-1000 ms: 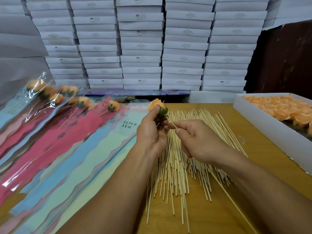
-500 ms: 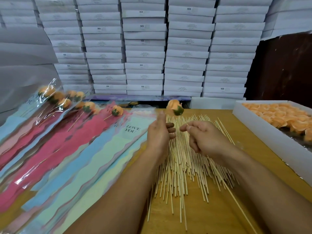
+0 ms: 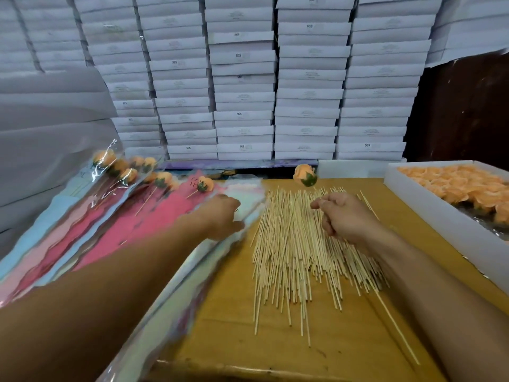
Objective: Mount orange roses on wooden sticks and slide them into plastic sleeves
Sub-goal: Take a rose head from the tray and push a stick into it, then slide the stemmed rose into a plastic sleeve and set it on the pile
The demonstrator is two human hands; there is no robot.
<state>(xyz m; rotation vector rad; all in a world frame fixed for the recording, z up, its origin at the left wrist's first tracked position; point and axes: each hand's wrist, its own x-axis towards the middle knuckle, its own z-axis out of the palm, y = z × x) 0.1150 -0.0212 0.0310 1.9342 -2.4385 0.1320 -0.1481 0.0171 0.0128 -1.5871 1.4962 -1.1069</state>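
My right hand [image 3: 344,216] pinches a thin wooden stick that carries an orange rose [image 3: 304,175] with a green base at its far tip; the stick's tail runs back under my forearm toward the near right. A loose heap of wooden sticks [image 3: 297,252] lies on the brown table beneath it. My left hand [image 3: 220,219], blurred, reaches left with its fingers on the top plastic sleeve [image 3: 242,194] of a fanned stack; whether it grips the sleeve I cannot tell. Several filled sleeves with orange roses [image 3: 162,180] lie further left.
A white tray [image 3: 429,216] of loose orange roses sits along the right edge. Stacks of white flat boxes [image 3: 242,78] form a wall behind the table. Grey sheets are piled at the far left. The near table edge is cardboard-brown.
My left hand let go of the rose and swung left onto the sleeve stack. The rose now rides on the stick held by my right hand alone, pushed further from me.
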